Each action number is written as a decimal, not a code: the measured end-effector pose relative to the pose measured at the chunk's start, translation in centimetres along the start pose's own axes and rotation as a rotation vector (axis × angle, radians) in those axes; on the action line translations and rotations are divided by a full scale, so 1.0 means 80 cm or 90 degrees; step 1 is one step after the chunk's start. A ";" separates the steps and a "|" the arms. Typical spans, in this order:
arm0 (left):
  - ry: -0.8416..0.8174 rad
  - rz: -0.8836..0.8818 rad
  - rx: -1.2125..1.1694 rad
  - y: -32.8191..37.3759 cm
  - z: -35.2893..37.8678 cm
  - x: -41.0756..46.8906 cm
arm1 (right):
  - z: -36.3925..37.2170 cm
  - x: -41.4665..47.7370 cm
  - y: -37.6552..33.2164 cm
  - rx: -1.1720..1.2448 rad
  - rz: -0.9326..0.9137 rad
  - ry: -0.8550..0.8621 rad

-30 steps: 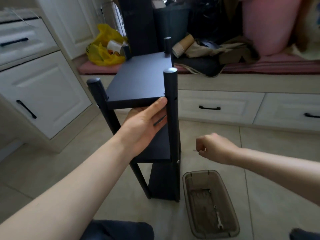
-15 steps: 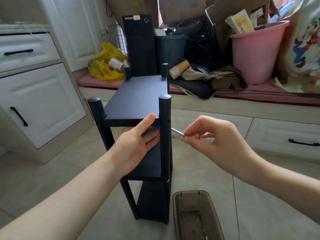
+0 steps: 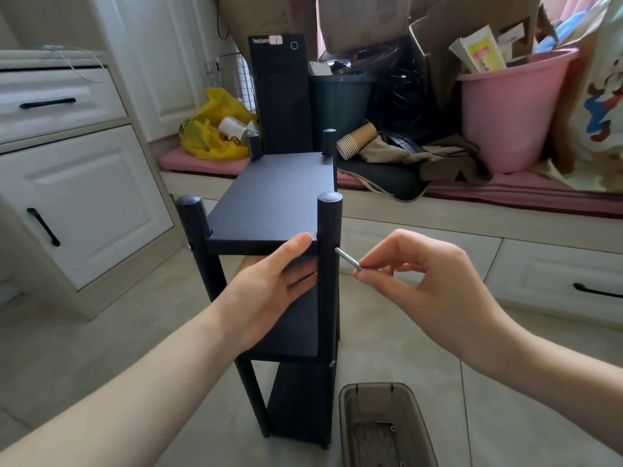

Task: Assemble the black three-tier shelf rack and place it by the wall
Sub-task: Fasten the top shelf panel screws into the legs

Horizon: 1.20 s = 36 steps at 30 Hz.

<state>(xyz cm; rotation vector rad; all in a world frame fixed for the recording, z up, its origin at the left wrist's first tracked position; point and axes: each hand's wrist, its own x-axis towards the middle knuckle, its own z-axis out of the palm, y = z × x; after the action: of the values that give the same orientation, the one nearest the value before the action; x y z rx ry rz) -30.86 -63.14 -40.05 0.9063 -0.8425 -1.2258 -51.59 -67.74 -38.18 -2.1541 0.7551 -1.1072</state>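
Black three-tier rack (image 3: 296, 335) stands upright on the floor (image 3: 101, 348), with four round posts and three flat shelves. Your left hand (image 3: 269, 284) braces the top shelf (image 3: 276, 193) at its front edge, thumb on it, straight fingers below. You pinch the silver bolt (image 3: 347, 258) in your right hand (image 3: 421, 281); it's tilted, tip at the near-right post (image 3: 328, 224) hole.

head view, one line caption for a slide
Left hand steadies the top shelf while the right hand pinches a metal bolt, tip at a hole in the front right post.
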 end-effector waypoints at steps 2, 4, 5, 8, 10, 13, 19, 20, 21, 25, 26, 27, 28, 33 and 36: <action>-0.002 0.001 -0.006 0.000 -0.002 0.000 | -0.001 0.000 0.000 0.004 0.005 0.003; -0.003 0.002 -0.009 0.000 -0.002 0.000 | -0.002 0.001 -0.001 0.008 0.010 0.006; -0.003 0.002 -0.010 0.000 -0.002 0.000 | -0.001 0.001 -0.002 0.010 0.011 0.007; 0.002 -0.001 0.001 0.000 -0.002 -0.001 | 0.000 0.003 -0.005 0.018 0.006 0.012; 0.006 -0.003 0.010 0.001 -0.002 -0.001 | 0.001 0.004 -0.006 0.019 0.004 0.012; 0.011 -0.001 0.011 0.000 -0.003 -0.001 | 0.002 0.005 -0.008 0.016 0.000 0.017; 0.000 0.001 0.018 0.001 -0.004 -0.002 | 0.003 0.006 -0.007 0.011 0.006 0.021; -0.002 0.002 0.020 0.001 -0.004 -0.003 | 0.003 0.007 -0.007 0.015 0.010 0.022; -0.002 0.004 0.021 0.001 -0.004 -0.002 | 0.004 0.008 -0.007 0.018 0.014 0.022; 0.007 0.007 0.027 0.000 -0.004 -0.001 | 0.011 0.013 -0.008 0.024 0.019 0.028; 0.007 0.007 0.029 0.000 -0.005 -0.001 | 0.013 0.014 -0.008 0.027 0.018 0.028; 0.005 0.007 0.029 -0.001 -0.005 -0.001 | 0.015 0.016 -0.008 0.031 0.019 0.028; 0.002 0.008 0.029 -0.002 -0.006 0.000 | 0.016 0.017 -0.007 0.033 0.022 0.028; -0.020 0.021 0.038 -0.005 -0.011 0.001 | 0.024 0.024 -0.007 0.046 0.032 0.035; -0.017 0.027 0.037 -0.006 -0.012 0.002 | 0.027 0.025 -0.008 0.054 0.033 0.032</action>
<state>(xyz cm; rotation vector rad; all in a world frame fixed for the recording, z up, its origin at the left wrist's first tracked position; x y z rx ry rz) -30.14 -63.23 -40.84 0.9172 -0.9181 -1.1837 -48.66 -68.24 -37.74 -2.0329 0.7677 -1.1492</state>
